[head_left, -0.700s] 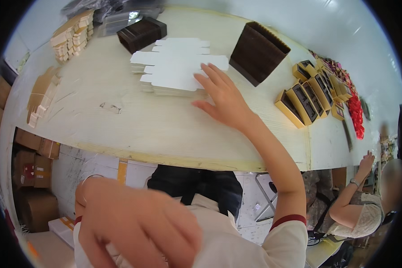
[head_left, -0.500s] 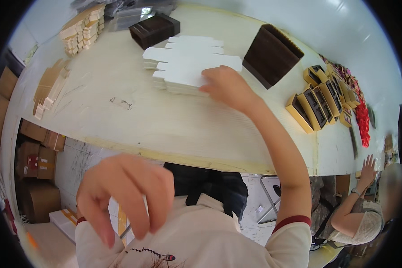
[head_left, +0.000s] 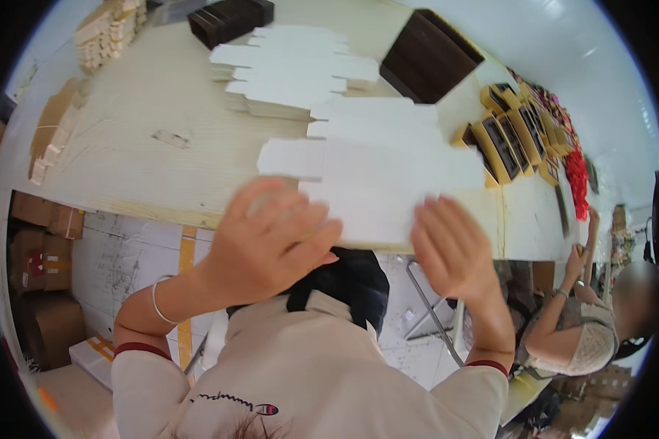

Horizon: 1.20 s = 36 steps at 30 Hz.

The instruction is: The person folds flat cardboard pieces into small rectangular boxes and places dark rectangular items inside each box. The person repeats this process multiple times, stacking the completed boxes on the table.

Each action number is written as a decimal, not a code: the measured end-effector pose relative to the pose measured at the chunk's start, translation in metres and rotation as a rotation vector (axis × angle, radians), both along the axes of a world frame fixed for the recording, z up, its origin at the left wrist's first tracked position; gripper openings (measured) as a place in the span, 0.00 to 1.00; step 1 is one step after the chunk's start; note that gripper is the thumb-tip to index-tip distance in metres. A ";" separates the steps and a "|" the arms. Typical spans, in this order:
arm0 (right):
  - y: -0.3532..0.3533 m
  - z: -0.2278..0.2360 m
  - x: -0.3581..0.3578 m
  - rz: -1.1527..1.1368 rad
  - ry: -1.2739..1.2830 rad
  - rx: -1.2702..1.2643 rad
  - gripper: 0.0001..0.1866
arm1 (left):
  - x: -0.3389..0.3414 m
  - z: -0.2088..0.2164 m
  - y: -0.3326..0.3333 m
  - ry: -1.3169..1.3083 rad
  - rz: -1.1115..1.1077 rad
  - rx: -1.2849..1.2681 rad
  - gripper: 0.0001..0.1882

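A flat unfolded white box blank (head_left: 377, 161) with flaps hangs over the front part of the table, its lower edge toward me. My right hand (head_left: 454, 252) grips its near right side, the fingers lying on top and the thumb hidden. At the near left corner is my left hand (head_left: 267, 238), its fingers slightly bent and apart, blurred by motion; whether it touches the blank is hard to see. Beyond, a stack of similar white blanks (head_left: 289, 69) lies on the table, partly covered by the nearer blank.
Two dark brown open boxes (head_left: 432, 58) (head_left: 231, 20) stand behind the stack. Gold boxes with black inserts (head_left: 509, 139) are at the right, beside red material (head_left: 577, 183). Folded cardboard pieces (head_left: 55, 132) lie at the left. A co-worker (head_left: 575, 329) sits at the right.
My right hand has drawn a white blank from the stack toward me. My left hand has moved up and forward to the blank's near left corner. The view has shifted slightly.
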State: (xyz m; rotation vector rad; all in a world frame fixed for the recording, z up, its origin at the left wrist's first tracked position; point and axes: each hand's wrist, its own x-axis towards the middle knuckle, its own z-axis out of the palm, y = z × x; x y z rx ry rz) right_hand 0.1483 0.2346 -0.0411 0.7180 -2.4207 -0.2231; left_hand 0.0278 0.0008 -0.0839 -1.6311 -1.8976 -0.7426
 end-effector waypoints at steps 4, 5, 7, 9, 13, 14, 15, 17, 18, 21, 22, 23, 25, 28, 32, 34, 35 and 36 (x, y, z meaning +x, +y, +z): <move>0.001 -0.051 0.053 -0.095 -0.248 -0.442 0.11 | 0.024 -0.037 0.018 -0.230 -0.208 -0.083 0.09; 0.002 -0.060 0.058 -0.164 -0.303 -0.599 0.12 | 0.024 -0.038 0.024 -0.301 -0.221 -0.076 0.08; 0.001 -0.085 0.061 -0.229 -0.272 -0.976 0.16 | 0.021 -0.038 0.038 -0.498 -0.125 -0.103 0.08; -0.001 -0.089 0.049 -0.334 -0.161 -0.711 0.15 | 0.014 -0.032 0.046 -0.410 -0.025 -0.201 0.08; -0.004 -0.086 0.043 -0.276 -0.082 -0.381 0.16 | 0.017 -0.033 0.051 -0.184 -0.044 -0.142 0.09; -0.004 -0.086 0.043 -0.240 -0.080 -0.343 0.17 | 0.020 -0.035 0.048 -0.267 -0.115 -0.160 0.09; -0.002 -0.089 0.042 -0.234 -0.072 -0.295 0.19 | 0.021 -0.036 0.047 -0.346 -0.184 -0.175 0.09; -0.001 -0.086 0.040 -0.222 -0.144 -0.387 0.15 | 0.022 -0.036 0.047 -0.307 -0.155 -0.175 0.09; -0.001 -0.083 0.039 -0.214 -0.184 -0.434 0.12 | 0.022 -0.036 0.047 -0.291 -0.140 -0.174 0.10; -0.003 -0.070 0.033 -0.251 -0.374 -0.607 0.07 | 0.011 -0.035 0.053 -0.358 -0.157 -0.223 0.08; 0.000 -0.066 0.027 -0.279 -0.440 -0.667 0.06 | 0.004 -0.034 0.058 -0.371 -0.155 -0.264 0.07; 0.005 -0.062 0.019 -0.307 -0.506 -0.727 0.05 | -0.004 -0.033 0.066 -0.384 -0.153 -0.305 0.06; 0.017 -0.054 0.002 -0.329 -0.616 -0.784 0.06 | -0.013 -0.030 0.075 -0.375 -0.142 -0.365 0.06; 0.018 -0.039 -0.003 -0.430 -0.833 -0.953 0.07 | -0.014 -0.024 0.081 -0.258 -0.067 -0.335 0.09; 0.005 -0.052 0.018 -0.458 -0.778 -1.431 0.16 | 0.009 -0.003 0.061 -0.484 -0.028 -0.267 0.20; -0.020 -0.065 0.026 -0.203 -0.822 -1.850 0.23 | 0.014 -0.016 0.056 -0.810 -0.118 -0.296 0.22; -0.029 -0.066 0.032 -0.082 -0.822 -1.921 0.24 | 0.009 -0.017 0.060 -0.756 -0.080 -0.293 0.19; -0.035 -0.067 0.035 0.055 -0.824 -1.992 0.26 | 0.003 -0.015 0.062 -0.770 -0.056 -0.349 0.17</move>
